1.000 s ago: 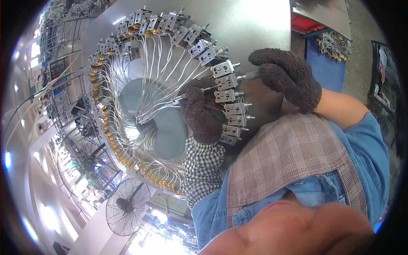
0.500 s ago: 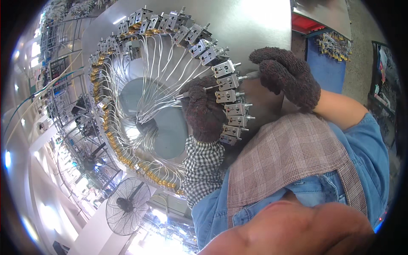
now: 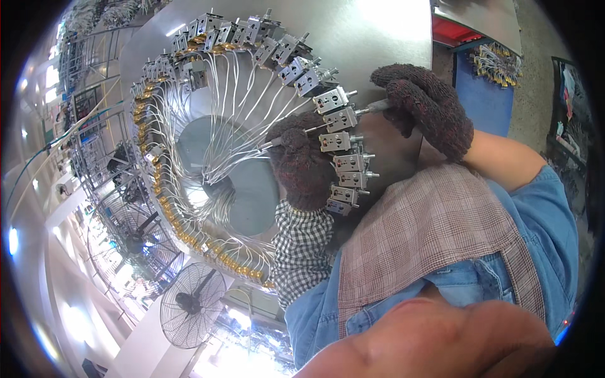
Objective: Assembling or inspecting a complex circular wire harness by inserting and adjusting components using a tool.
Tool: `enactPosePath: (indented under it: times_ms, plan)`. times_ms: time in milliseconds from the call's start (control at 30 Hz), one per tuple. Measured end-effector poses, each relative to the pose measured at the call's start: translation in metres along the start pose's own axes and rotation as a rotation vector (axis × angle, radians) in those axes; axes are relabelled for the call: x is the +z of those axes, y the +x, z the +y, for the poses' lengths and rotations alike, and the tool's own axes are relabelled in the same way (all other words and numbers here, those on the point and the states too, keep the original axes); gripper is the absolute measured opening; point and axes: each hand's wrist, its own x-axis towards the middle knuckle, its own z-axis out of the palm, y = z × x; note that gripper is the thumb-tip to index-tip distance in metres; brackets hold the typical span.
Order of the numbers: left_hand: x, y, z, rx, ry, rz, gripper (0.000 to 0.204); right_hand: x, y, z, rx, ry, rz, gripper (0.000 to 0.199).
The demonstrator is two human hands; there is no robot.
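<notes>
A ring of small grey metal blocks (image 3: 333,101) with white wires (image 3: 208,113) and brass-coloured ends (image 3: 189,238) sits around a round steel plate (image 3: 246,183). My left hand (image 3: 304,165), in a dark knitted glove with a checked sleeve, rests inside the ring against the blocks on its right side. It pinches a thin metal rod (image 3: 287,138). My right hand (image 3: 430,108), also in a dark glove, is outside the ring. It grips a slim metal tool (image 3: 377,106) whose tip meets one of the blocks.
A steel table surface (image 3: 378,38) lies behind the ring. A blue bin (image 3: 485,94) with more wired parts stands at the upper right. Wire racks (image 3: 94,126) and two floor fans (image 3: 189,305) fill the left side. A checked cloth (image 3: 435,233) covers my chest.
</notes>
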Motion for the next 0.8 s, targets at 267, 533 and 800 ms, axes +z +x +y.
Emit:
enactPosePath:
  times_ms: [267, 533, 800]
  plan:
    - [-0.008, 0.001, -0.013, 0.394, 0.36, -0.046, 0.01, -0.002, 0.0, 0.001, -0.028, -0.026, -0.036, 0.034]
    - [-0.006, 0.0, -0.017, 0.243, 0.024, 0.053, 0.009, -0.007, -0.001, 0.004, -0.101, -0.128, -0.108, 0.032]
    - [-0.01, -0.001, -0.022, 0.103, -0.315, -0.007, 0.012, -0.014, 0.002, 0.012, -0.456, -0.344, -0.191, 0.034]
